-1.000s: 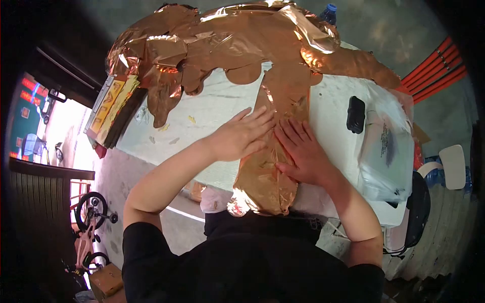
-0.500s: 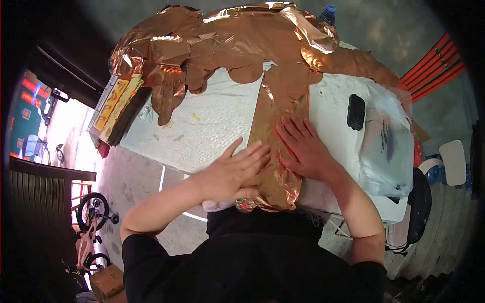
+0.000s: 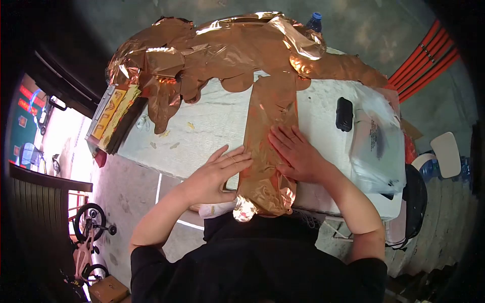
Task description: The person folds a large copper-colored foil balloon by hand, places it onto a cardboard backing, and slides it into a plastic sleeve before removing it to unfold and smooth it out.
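Observation:
A long strip of copper-coloured foil (image 3: 268, 121) runs down the middle of the white table to its near edge, where the foil is crumpled and shiny. On the strip's left edge rests my left hand (image 3: 214, 174), its fingers stretched out and thumb apart. My right hand (image 3: 301, 154) lies flat on the right part of the strip, fingers spread. Neither hand grips anything. More copper-coloured foil sheets (image 3: 227, 55) with scalloped edges are heaped along the far side of the table, and the strip meets them there.
To the right lie a black case (image 3: 344, 114) and a stack of clear plastic bags (image 3: 376, 151). A yellow and grey box (image 3: 112, 116) stands at the left edge. Behind the foil is a blue-capped bottle (image 3: 314, 22). Small yellow scraps (image 3: 190, 125) dot the white tabletop (image 3: 212, 121).
My left hand has slid left, from over the foil strip to its left edge. My right hand stays flat on the strip. The whole view has shifted slightly.

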Demonstrator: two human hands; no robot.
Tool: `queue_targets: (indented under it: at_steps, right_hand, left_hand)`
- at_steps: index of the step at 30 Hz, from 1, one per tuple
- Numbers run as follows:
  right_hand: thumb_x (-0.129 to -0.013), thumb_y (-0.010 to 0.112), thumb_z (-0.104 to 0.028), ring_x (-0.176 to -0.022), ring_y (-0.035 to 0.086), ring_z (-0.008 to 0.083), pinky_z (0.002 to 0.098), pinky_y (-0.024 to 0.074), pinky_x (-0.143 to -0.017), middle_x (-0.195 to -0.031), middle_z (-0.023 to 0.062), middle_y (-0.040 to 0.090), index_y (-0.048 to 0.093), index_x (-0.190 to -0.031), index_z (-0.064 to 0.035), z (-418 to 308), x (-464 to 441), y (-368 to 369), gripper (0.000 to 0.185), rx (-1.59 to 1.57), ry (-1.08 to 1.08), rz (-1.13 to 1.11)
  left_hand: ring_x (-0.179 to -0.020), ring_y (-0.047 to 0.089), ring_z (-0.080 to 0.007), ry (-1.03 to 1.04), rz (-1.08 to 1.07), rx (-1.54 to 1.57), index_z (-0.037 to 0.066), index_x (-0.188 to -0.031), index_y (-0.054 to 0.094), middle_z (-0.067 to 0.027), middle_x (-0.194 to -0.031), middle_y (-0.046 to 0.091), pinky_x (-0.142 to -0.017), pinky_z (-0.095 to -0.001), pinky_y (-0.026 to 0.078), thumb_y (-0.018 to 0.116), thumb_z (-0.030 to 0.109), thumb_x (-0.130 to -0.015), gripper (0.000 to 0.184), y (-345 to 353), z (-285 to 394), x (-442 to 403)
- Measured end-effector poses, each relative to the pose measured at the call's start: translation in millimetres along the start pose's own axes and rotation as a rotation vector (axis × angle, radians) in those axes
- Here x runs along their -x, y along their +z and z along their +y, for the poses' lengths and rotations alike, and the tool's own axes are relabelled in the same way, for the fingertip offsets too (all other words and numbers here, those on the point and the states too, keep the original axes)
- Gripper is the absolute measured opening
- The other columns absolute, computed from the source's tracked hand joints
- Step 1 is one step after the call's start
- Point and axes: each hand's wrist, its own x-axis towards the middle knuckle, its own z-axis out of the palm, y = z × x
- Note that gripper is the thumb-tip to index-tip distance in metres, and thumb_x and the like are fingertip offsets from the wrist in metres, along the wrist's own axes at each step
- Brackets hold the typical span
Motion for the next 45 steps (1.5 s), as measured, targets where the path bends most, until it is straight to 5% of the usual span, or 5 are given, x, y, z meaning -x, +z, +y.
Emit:
queue_targets:
  at_steps: [19, 24, 41, 43, 45]
  right_hand:
    - [-0.084, 0.056, -0.030, -0.144, 0.021, 0.0343, 0.0489, 0.0171, -0.116, -0.152, 0.0168, 0.030, 0.036, -0.143, -0.0030, 7, 11, 16, 0.068, -0.098, -0.024, 0.123]
    - [-0.076, 0.062, -0.001, -0.131, 0.042, 0.0343, 0.0484, 0.0322, -0.110, -0.140, 0.0144, 0.046, 0.050, -0.131, -0.0041, 26, 41, 0, 0.056, -0.156, 0.067, 0.346]
    - [-0.076, 0.068, -0.007, -0.098, 0.062, 0.0253, 0.0382, 0.0488, -0.086, -0.098, 0.0074, 0.066, 0.070, -0.099, -0.0047, 21, 12, 4, 0.022, -0.445, -0.150, 0.259]
    - [-0.082, 0.067, -0.007, -0.085, 0.063, 0.0177, 0.0334, 0.0494, -0.072, -0.095, 0.0036, 0.067, 0.070, -0.097, -0.0037, 13, 3, 2, 0.016, -1.331, -0.085, 0.415]
    - [-0.085, 0.067, -0.008, -0.074, 0.060, 0.0100, 0.0270, 0.0461, -0.061, -0.085, 0.0013, 0.067, 0.070, -0.090, -0.0016, 19, 1, -14, 0.009, -1.036, 0.295, 0.188]
  left_hand:
    - [-0.104, 0.063, -0.0243, 0.434, 0.230, -0.448, 0.004, -0.101, 0.070, -0.0066, -0.105, 0.068, -0.088, -0.0344, 0.054, 0.063, 0.010, -0.071, 0.031, 15, -29, -61]
    - [-0.107, 0.064, -0.0231, 0.352, 0.243, -0.255, 0.005, -0.102, 0.070, -0.0072, -0.111, 0.068, -0.090, -0.0341, 0.053, 0.066, 0.011, -0.072, 0.030, 14, -35, -57]
    - [-0.091, 0.066, -0.0286, 0.133, 0.279, 0.062, 0.004, -0.102, 0.069, -0.0126, -0.103, 0.069, -0.085, -0.0349, 0.053, 0.069, 0.006, -0.075, 0.028, 10, -27, -55]
    - [-0.087, 0.067, -0.0251, -0.091, 0.212, 0.262, 0.002, -0.105, 0.068, -0.0118, -0.096, 0.069, -0.077, -0.0312, 0.053, 0.065, -0.004, -0.074, 0.032, 7, -32, -62]
    - [-0.081, 0.063, -0.0118, -0.241, 0.220, 0.957, 0.001, -0.114, 0.063, -0.0048, -0.089, 0.068, -0.072, -0.0277, 0.053, 0.070, 0.000, -0.077, 0.037, 9, -43, -80]
